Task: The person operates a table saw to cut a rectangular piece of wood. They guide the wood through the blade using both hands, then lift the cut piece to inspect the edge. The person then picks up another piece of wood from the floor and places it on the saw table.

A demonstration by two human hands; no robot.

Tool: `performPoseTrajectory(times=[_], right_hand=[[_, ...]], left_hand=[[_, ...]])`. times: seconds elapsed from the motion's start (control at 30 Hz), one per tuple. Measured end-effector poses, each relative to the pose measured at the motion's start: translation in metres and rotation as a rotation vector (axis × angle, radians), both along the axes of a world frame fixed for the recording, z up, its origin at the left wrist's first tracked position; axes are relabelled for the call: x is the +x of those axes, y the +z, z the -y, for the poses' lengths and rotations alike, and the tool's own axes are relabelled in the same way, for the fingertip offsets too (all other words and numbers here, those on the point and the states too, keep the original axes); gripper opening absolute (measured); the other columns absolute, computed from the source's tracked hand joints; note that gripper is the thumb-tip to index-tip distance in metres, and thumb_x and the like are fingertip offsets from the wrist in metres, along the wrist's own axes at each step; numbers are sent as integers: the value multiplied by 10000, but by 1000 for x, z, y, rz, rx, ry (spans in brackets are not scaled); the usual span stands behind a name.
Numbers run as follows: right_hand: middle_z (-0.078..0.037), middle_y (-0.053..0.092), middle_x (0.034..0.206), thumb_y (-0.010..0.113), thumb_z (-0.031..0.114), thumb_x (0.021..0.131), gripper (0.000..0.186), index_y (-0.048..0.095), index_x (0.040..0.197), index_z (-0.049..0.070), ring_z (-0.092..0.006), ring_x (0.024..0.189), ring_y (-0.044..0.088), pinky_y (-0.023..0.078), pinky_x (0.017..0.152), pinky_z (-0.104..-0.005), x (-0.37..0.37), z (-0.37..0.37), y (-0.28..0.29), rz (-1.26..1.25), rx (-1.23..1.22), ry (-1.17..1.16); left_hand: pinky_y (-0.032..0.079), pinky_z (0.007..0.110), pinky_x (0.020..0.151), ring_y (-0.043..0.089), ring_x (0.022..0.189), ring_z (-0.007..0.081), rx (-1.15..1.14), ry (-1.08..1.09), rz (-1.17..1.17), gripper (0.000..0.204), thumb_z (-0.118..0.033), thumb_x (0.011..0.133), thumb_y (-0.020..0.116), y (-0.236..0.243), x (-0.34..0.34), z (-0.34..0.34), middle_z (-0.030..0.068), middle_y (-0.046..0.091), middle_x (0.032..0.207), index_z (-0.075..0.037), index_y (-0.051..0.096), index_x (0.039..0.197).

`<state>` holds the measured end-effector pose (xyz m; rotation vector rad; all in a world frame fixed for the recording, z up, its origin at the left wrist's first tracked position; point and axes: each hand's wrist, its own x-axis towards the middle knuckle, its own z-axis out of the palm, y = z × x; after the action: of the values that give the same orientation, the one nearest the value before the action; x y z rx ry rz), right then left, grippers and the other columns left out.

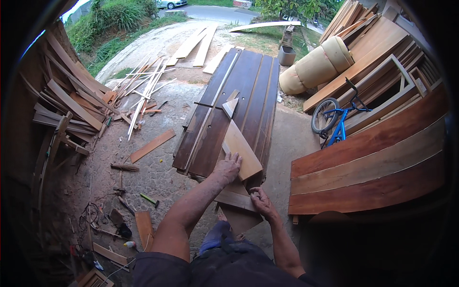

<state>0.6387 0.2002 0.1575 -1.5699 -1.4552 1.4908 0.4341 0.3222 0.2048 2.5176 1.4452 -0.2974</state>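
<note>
A light wooden board [243, 152] lies lengthwise over dark brown planks [248, 86] stacked as a long work surface. My left hand [230, 166] rests on the board's left side, its fingers stretched out over the wood. Close to my body, my right hand [261, 200] is closed at the right end of a crosswise wooden strip [234, 199], with thumb and fingers drawn together. Beneath that strip a brown, pointed piece of board [239, 219] shows. Beyond the light board sits a pale wedge-shaped piece of wood [230, 108].
On the left floor lie a green-handled hammer [149, 200], a loose reddish plank [153, 145] and thin offcut strips [148, 91]. Leaning boards [71, 100] line the left wall. Rightward are wide joined panels [368, 167], a blue bicycle [338, 125] and a tied foam roll [315, 65].
</note>
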Motion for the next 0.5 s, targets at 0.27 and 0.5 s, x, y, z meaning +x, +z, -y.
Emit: performPoseTrajectory(times=[0.27, 0.5], right_hand=[[-155, 493, 1425, 525, 288, 1003, 553, 369, 1487, 72, -248, 1309, 472, 359, 1095, -334, -15, 3, 10, -182, -23, 8], [-155, 469, 1459, 538, 320, 1002, 607, 345, 1499, 31, -224, 1337, 448, 332, 1111, -315, -17, -7, -6, -74, 8, 77]], left_hand=[[424, 442, 1094, 319, 1420, 411, -15, 4, 3, 552, -131, 958, 427, -3, -1, 0, 201, 303, 1556, -16, 322, 1488], [428, 435, 1086, 330, 1416, 414, 1, 6, 20, 542, -122, 957, 423, -2, -1, 0, 187, 304, 1563, -21, 342, 1484]])
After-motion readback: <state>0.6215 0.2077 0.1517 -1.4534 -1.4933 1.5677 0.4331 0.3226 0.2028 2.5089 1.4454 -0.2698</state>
